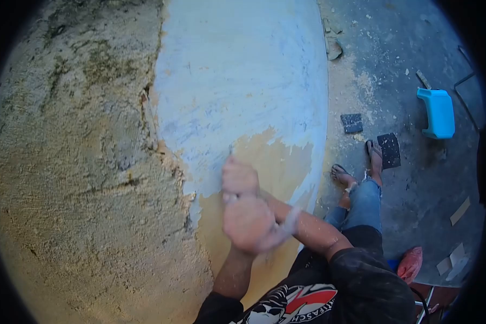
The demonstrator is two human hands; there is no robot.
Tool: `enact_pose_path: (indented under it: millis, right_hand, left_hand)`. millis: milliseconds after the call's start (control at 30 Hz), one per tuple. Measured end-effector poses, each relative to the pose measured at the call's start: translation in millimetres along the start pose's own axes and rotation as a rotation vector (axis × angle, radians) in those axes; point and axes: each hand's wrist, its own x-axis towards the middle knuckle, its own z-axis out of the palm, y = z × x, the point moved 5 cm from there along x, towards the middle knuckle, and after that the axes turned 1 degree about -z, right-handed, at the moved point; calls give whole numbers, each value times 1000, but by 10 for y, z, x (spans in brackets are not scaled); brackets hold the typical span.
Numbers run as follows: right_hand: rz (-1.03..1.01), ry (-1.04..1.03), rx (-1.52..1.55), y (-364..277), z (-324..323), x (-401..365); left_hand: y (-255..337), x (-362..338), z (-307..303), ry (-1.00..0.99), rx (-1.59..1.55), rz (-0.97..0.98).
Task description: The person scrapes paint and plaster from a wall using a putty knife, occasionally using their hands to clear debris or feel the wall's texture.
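Note:
Against a wall, my right hand [240, 179] is closed round a thin tool [231, 150], whose small dark tip touches the surface at the edge between pale coating [229, 81] and a bare tan patch [264, 156]. Just below it, my left hand [248, 222] is closed and blurred by motion; a pale, smeared shape sticks out from its right side, and what it holds is hidden. Both forearms cross in front of the tan patch, speckled with white bits.
Rough, crumbling plaster [86, 162] covers the left side. On the dusty floor at right are a blue plastic stool [440, 113], dark square pieces [352, 123], pale flat scraps [460, 211] and a red bag [410, 264]. My sandalled feet stand near the wall's base.

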Motion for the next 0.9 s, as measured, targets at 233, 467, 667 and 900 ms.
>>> enact_pose_path:
  millis: [233,467,667,900]
  right_hand:
    - [53,-47,-120,44,-49,-117]
    - [-45,1,39,-18,10,-226]
    - [-2,-38,-74,156,5,-285]
    - [-64,-48,157,11,-87,-283]
  left_hand:
    - [-118,-10,121,32,19,25]
    - [-6,-54,137,-3,-38,-20]
    - [-149,-127,135,22,-69,-44]
    - [70,-146,234,-35,-55,-15]
